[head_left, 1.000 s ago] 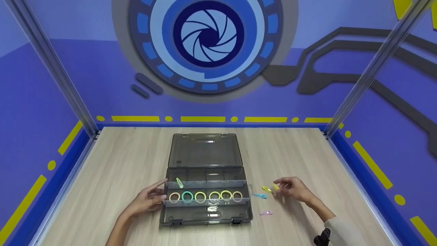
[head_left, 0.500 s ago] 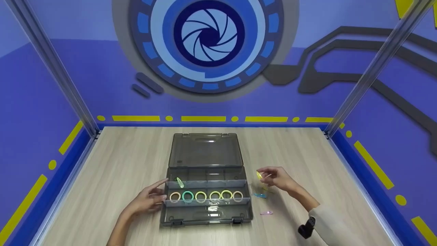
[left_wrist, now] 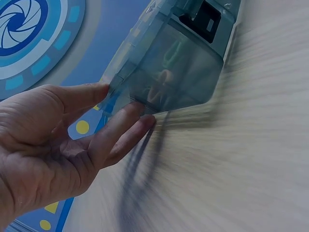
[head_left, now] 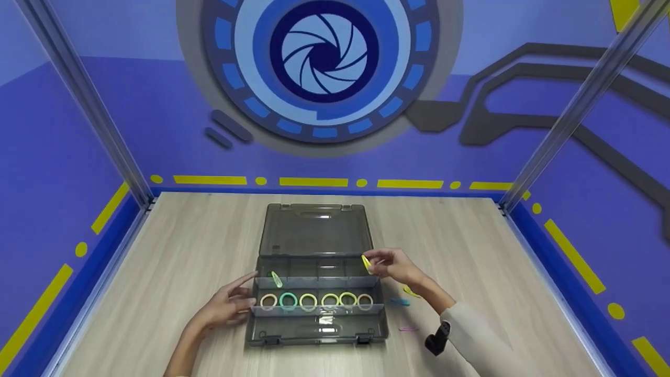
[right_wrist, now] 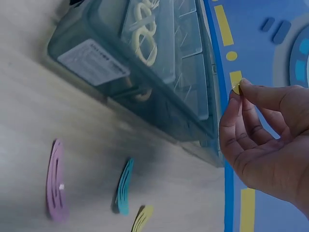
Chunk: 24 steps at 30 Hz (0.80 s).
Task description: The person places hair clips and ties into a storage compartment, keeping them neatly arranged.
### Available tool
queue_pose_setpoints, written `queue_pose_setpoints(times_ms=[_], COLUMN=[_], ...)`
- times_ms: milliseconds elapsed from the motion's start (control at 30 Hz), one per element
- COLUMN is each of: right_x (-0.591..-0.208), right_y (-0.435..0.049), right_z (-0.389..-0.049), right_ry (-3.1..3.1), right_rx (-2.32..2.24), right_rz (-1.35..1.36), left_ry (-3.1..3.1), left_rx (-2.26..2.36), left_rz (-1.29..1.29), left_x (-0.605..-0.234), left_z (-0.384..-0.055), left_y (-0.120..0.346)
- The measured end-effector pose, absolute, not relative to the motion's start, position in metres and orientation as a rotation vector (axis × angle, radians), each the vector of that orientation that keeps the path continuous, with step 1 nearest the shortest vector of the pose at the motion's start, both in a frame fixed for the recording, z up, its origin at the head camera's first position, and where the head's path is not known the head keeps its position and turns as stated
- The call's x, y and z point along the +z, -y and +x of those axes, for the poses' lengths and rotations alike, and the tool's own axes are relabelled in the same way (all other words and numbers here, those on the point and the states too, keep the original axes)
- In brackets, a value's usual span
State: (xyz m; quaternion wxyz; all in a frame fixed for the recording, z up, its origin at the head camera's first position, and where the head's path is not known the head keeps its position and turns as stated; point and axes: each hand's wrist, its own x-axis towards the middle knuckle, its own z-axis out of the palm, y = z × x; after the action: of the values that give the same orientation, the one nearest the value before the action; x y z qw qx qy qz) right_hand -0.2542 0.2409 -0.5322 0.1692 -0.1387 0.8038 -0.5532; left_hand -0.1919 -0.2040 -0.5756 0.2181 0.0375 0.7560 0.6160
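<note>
A smoky translucent compartment box [head_left: 293, 334] stands with its lid laid back. Its middle row holds a line of hair ties, among them a teal hair tie [head_left: 281, 300]. One green snap hair clip [head_left: 276, 279] leans at the back left compartment. My right hand [head_left: 398, 266] pinches a yellow hair clip [head_left: 366, 263] between thumb and fingertips above the back right compartment. In the right wrist view only a bit of that clip shows. At the box's left side my left hand [head_left: 222, 309] rests with relaxed fingers, the fingertips [left_wrist: 147, 121] against the wall.
To the right of the box, a pink-purple hair clip [right_wrist: 57, 181], a blue hair clip [right_wrist: 124, 187] and another yellow hair clip [right_wrist: 142, 218] lie on the wooden table [head_left: 188, 251]. The raised lid [head_left: 316, 230] lies behind the box. Blue walls enclose the table.
My right hand has picked up the yellow hair clip from the table and carried it left to the back right of the box. The left hand stays in place.
</note>
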Motion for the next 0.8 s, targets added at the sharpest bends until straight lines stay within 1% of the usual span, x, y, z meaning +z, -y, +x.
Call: queue_pose_setpoints(times_ms=[333,567,800], right_x=[-0.537,-0.538,-0.54], right_y=[-0.207,-0.176,-0.154], right_z=[-0.269,-0.278,-0.282], right_ry=[-2.241,-2.228,-2.14], right_rx=[-1.634,-1.655,-1.727], right_rz=[-0.355,-0.412,-0.418], left_ry=[-2.052,-2.042,-2.034], left_rx=[1.741,1.743,1.751], left_rz=[0.097,0.044,0.063], left_x=[-0.578,-0.576,-0.579], left_z=[-0.196,-0.194,-0.194], left_y=[0.206,0.206,0.206])
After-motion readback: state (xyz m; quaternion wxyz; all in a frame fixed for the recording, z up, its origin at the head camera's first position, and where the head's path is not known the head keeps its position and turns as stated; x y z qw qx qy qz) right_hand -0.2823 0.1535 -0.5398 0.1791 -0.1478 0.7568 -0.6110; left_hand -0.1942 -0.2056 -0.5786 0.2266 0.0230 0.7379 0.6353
